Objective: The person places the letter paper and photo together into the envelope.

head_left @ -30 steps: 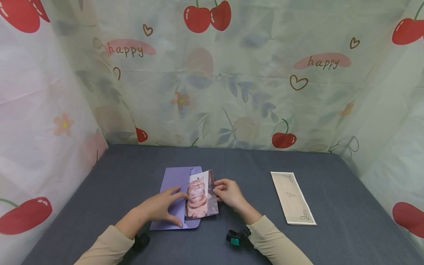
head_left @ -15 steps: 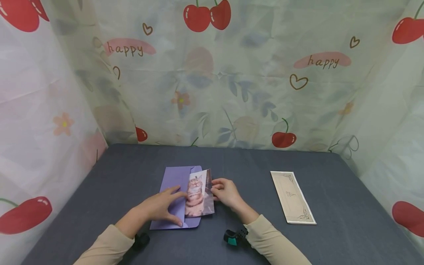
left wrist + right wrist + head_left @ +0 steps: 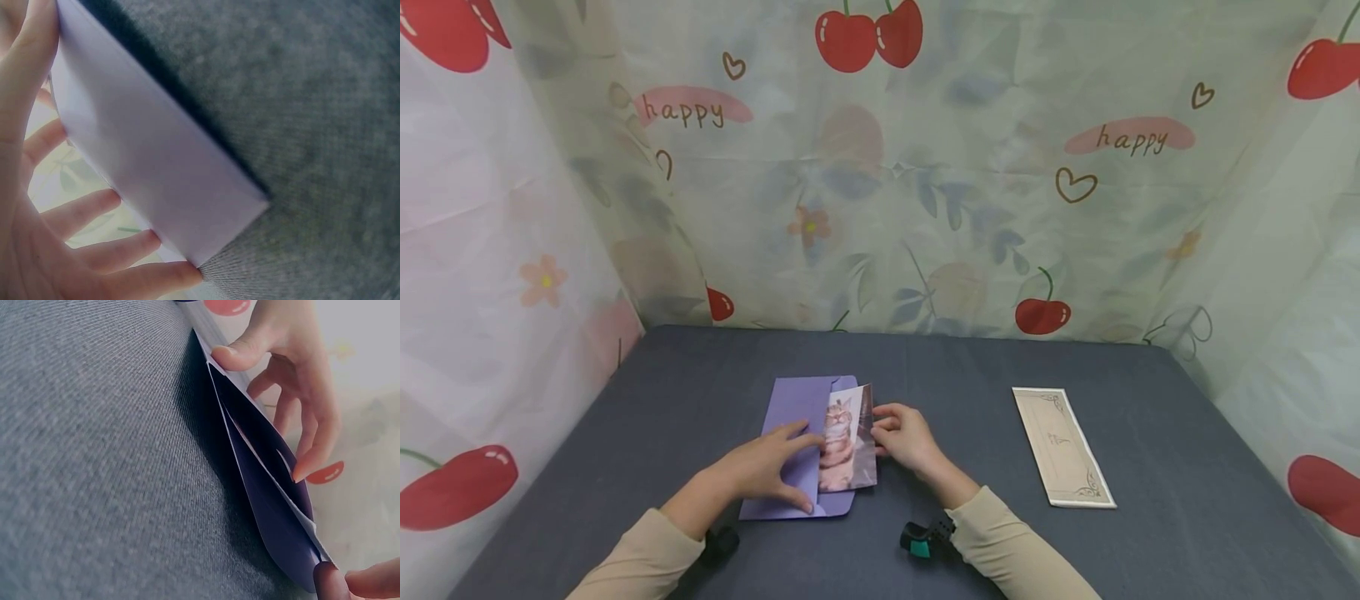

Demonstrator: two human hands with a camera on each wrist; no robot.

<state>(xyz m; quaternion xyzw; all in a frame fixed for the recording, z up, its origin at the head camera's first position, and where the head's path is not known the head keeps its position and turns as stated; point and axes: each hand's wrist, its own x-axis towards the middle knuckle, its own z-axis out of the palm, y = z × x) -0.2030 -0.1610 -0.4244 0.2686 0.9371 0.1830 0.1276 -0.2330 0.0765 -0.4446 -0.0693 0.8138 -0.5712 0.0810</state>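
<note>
A purple envelope lies on the dark table, its mouth and flap facing right. My left hand rests over it with fingers spread, thumb and fingertips pressing near the mouth; the left wrist view shows the fingertips along the envelope's edge. A card with a cat picture has its left part inside the mouth and its right part sticking out. My right hand pinches the card's right edge between thumb and fingers. The right wrist view shows the mouth gaping around the card. The card's inner edge is hidden.
A beige folded card with ornamental corners lies apart on the right of the table. Wrist devices sit by both wrists. A printed curtain with cherries stands behind the table and along both sides.
My right hand has moved a little to the left, sliding the cat card further into the envelope, so less of it shows. My left hand and the envelope have stayed in place.
</note>
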